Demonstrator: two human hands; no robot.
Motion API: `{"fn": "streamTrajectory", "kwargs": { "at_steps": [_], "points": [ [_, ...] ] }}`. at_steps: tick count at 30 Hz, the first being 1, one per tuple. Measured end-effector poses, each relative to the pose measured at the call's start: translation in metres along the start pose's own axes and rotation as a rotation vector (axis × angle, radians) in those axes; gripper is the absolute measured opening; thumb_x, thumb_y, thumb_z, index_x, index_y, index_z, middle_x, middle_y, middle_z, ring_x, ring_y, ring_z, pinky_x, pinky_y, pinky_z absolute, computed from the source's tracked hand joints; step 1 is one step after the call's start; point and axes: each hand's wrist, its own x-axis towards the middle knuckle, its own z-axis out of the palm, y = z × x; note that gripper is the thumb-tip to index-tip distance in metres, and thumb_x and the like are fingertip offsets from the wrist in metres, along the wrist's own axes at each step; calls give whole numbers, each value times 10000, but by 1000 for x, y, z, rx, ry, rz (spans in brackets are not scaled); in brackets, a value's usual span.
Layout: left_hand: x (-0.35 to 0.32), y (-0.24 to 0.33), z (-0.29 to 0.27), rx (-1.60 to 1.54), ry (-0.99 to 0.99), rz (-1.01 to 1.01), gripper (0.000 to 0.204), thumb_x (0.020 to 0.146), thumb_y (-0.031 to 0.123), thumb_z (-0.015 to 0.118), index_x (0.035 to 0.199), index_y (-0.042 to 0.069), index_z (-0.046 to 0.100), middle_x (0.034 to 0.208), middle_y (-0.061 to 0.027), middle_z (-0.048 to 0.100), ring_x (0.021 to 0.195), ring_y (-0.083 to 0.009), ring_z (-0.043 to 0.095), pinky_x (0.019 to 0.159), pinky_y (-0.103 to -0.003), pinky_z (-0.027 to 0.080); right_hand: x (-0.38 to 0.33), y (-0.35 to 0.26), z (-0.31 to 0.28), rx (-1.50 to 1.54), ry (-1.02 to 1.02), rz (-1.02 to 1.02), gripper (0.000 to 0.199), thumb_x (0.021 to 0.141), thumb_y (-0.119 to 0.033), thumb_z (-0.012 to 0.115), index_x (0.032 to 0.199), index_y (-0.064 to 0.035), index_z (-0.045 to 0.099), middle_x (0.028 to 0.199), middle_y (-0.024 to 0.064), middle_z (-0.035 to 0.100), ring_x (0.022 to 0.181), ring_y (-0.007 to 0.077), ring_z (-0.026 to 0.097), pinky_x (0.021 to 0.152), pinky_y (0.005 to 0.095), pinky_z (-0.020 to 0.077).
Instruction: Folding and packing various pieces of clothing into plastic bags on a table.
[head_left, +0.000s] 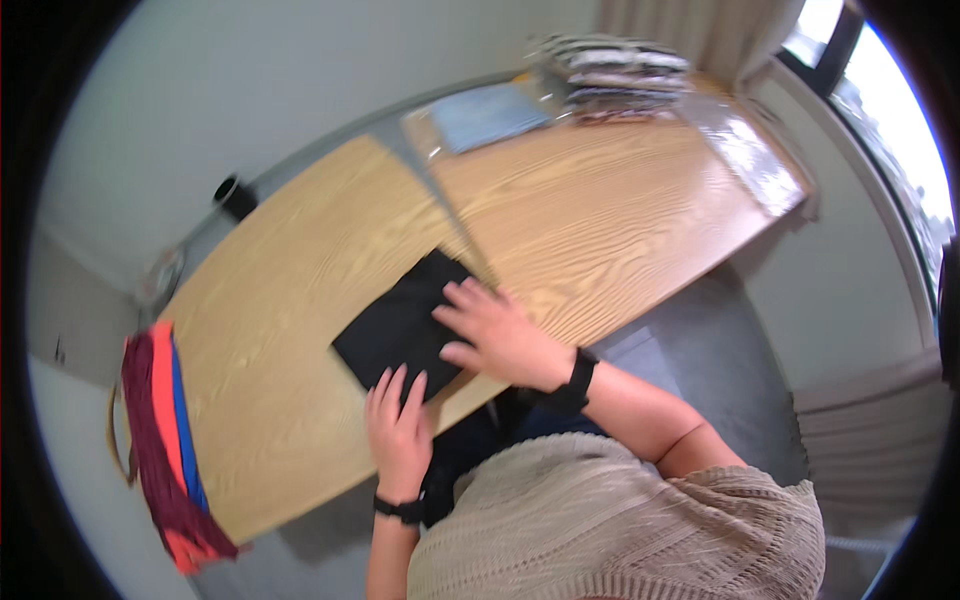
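A black folded piece of cloth (395, 320), probably a garment, lies flat on the light wooden table (270, 400) near its front edge. My left hand (398, 425) rests with its fingertips on the cloth's near edge, fingers stretched out. Over the cloth's right side, my right hand (490, 330) lies with its fingers spread. Neither hand grips the cloth. Each wrist wears a black band. The near right part of the cloth is hidden under my right hand.
Maroon, coral and blue garments (165, 430) hang over the table's left end. A second table (590, 220) adjoins on the right, with a light blue folded garment (488, 115), a stack of bagged garments (620, 80) and clear plastic bags (755, 155). A black bin (236, 197) stands behind.
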Motion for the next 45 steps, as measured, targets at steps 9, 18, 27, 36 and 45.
{"fn": "streamTrajectory", "kwargs": {
  "at_steps": [9,18,27,36,45],
  "points": [
    [0,27,9,126,-171,-202,544,823,-118,371,1345,21,431,1428,-210,325,1330,-406,276,1100,-483,234,-64,191,-136,-83,227,403,355,833,-266,648,1136,-83,626,1280,148,535,1175,338,500,978,423,409],
    [21,41,16,322,-4,-144,437,902,140,478,1308,-17,437,1293,-248,435,1199,-399,409,1004,-486,336,-148,454,-228,-766,179,1226,247,773,-145,588,1006,-93,652,1035,127,668,1012,286,620,939,481,404],
    [24,44,22,263,-38,-216,485,878,141,512,1339,9,440,1354,-268,407,1253,-448,366,1049,-521,301,-165,489,-238,-746,201,1382,193,792,-105,599,952,-52,695,993,146,683,931,296,664,770,379,533],
    [13,39,27,249,-46,-254,521,845,41,465,1357,-19,393,1384,-256,363,1293,-431,320,1067,-508,261,-171,471,-252,-287,399,1119,316,802,-335,655,792,-20,688,784,137,679,772,286,647,719,372,498],
    [2,26,27,245,9,-200,529,807,59,519,1328,10,442,1355,-239,405,1248,-446,373,1033,-520,320,-154,354,-227,326,780,802,318,856,-240,616,697,35,620,1323,201,513,1128,232,537,919,315,401]
  ]
}}
